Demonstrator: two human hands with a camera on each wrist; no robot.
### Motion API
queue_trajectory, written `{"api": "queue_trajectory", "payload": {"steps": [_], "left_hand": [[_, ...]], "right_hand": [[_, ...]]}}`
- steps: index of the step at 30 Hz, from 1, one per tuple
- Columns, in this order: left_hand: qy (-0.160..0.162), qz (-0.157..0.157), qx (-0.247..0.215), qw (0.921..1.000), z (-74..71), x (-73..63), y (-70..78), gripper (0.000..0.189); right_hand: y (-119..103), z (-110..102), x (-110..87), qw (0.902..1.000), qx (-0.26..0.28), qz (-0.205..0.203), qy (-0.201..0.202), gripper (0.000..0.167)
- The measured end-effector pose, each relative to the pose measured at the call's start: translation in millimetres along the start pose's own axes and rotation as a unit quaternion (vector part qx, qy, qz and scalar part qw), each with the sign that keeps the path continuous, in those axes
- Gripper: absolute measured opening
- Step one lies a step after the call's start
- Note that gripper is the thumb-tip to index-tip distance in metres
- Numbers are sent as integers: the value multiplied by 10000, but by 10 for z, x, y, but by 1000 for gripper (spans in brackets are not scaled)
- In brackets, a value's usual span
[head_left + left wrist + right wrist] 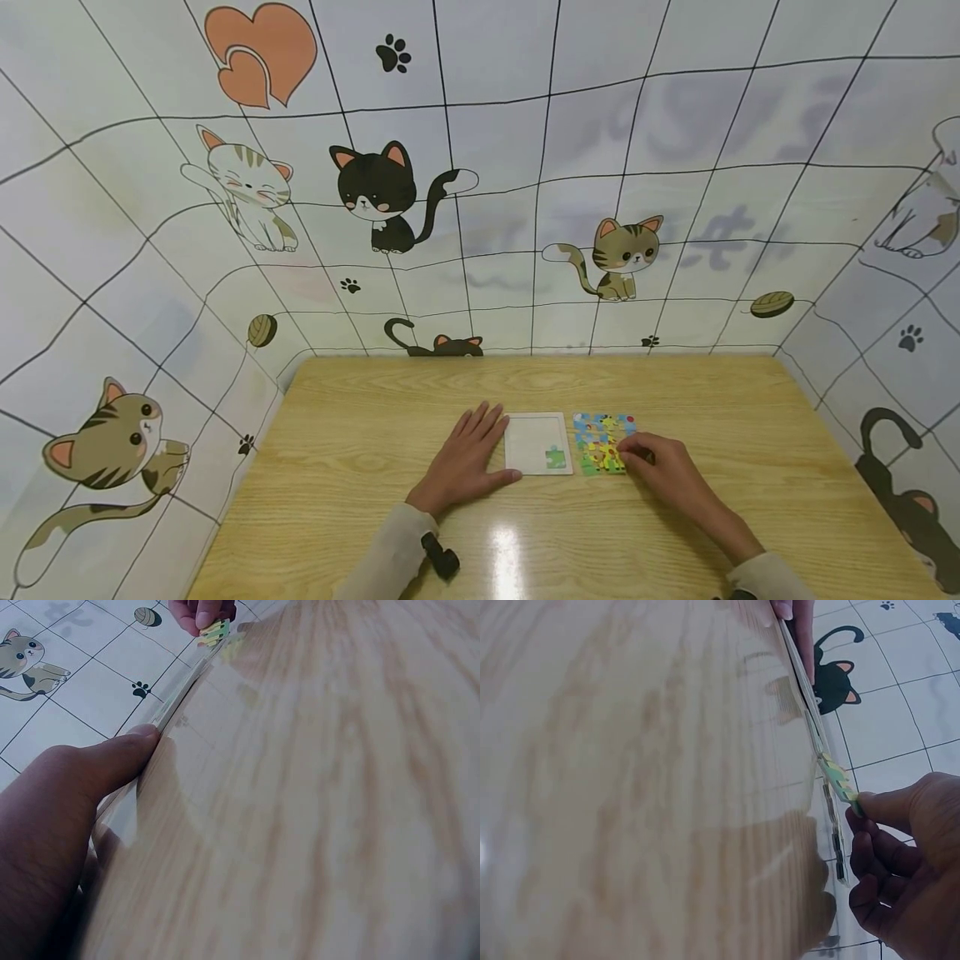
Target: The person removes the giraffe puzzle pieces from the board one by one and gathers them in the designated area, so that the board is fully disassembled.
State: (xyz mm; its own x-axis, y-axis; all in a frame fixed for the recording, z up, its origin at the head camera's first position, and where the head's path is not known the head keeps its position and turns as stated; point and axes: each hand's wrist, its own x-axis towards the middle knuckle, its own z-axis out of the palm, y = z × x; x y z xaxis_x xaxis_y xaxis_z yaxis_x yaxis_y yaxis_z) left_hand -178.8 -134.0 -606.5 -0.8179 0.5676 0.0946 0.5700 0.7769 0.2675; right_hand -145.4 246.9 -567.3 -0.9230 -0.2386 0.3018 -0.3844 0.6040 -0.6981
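Note:
My left hand [467, 460] lies with straight fingers along the left side of a white puzzle tray [534, 423], its thumb at the near edge. One green puzzle piece [555, 457] sits in the tray's near right corner. To the right lies a block of colourful puzzle pieces [597, 433], blue at the far side, yellow and green nearer. My right hand [663, 468] is over that block's right side. Seen from the right wrist, its thumb and index finger pinch a green and yellow puzzle piece [841, 782], tilted above the other pieces.
The light wooden table [360, 433] carries the tray and pieces near its middle. White walls with black grid lines and cartoon cats [378, 196] enclose its back and sides. A dark clip-like device [441, 557] is on the left sleeve.

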Motion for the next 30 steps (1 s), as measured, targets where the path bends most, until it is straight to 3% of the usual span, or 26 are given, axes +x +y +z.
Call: {"api": "queue_trajectory", "payload": {"steps": [22,30], "left_hand": [[-5,-18,3,10000,-38,-10,21,103],[-32,-35,-12,10000,-36,-1,21,102]], "right_hand": [[36,25,12,9995,-180,60,-242,18],[3,30,10,9994,-306,-56,-128,17]]}}
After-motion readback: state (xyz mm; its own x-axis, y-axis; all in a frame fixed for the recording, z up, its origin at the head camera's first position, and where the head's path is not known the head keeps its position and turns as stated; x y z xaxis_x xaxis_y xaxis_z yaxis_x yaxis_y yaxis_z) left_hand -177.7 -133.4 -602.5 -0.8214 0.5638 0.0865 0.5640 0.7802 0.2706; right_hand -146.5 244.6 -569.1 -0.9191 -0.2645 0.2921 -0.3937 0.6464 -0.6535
